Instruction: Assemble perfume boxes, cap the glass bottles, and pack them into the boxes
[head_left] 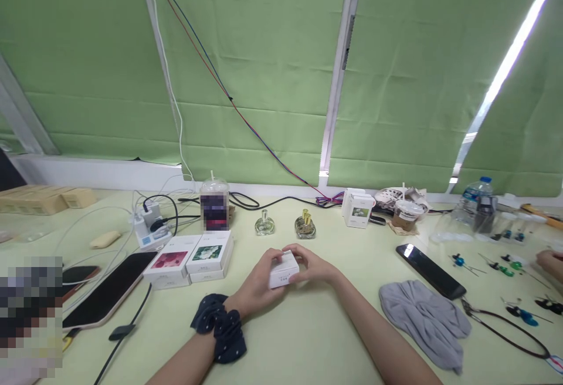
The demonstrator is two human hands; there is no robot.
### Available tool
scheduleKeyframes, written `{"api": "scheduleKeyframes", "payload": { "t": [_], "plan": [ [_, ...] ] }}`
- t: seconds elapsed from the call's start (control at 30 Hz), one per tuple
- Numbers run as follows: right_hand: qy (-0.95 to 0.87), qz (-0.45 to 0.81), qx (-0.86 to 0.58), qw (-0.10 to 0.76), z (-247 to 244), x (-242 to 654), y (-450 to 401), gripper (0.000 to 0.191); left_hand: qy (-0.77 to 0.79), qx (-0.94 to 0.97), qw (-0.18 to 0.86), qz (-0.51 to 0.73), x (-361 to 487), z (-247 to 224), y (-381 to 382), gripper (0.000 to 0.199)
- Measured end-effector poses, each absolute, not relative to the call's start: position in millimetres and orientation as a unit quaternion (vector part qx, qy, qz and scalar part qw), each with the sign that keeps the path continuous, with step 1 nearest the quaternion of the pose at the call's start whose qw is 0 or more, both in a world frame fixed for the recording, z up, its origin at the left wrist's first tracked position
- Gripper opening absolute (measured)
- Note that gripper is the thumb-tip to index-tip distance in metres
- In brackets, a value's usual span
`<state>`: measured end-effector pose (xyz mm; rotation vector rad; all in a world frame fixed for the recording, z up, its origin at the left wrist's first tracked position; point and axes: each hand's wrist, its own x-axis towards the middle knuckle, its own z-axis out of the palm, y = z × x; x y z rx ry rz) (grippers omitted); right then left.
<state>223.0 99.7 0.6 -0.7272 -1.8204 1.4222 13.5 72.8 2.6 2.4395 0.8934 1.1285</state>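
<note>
Probably light, stiff yet crushable, the small white box [284,271] was over the middle of the table [303,338], grasped between the left hand [259,288] and the right hand [315,267], opposite sides seeming the best hold.

small carton [284,278] showing white with dark lettering, navy scrunchie [231,338] bearing pale dots, flat boxes [170,260] displaying pinkish-red and green pictures on white, right-hand bottle caps [308,219] gleaming gold, cloth [420,317] showing plain grey, blinds [264,39] glowing green
</note>
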Motion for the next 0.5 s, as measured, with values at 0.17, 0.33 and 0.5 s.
{"api": "scheduleKeyframes", "payload": {
  "t": [0.17,0.33,0.5],
  "plan": [
    [-0.748,0.474,-0.303,0.353,-6.4,218.9,97.5,0.088,0.301,0.864,0.171,0.366,10.9,8.7,73.0,0.085],
    [-0.734,0.45,-0.326,0.39,-12.2,210.2,99.3,0.074,0.29,0.868,0.168,0.367,5.4,8.7,81.1,0.065],
    [-0.628,0.521,-0.322,0.48,-17.9,202.3,104.6,0.061,0.298,0.863,0.178,0.368,1.9,8.3,84.3,0.052]
  ]
}}
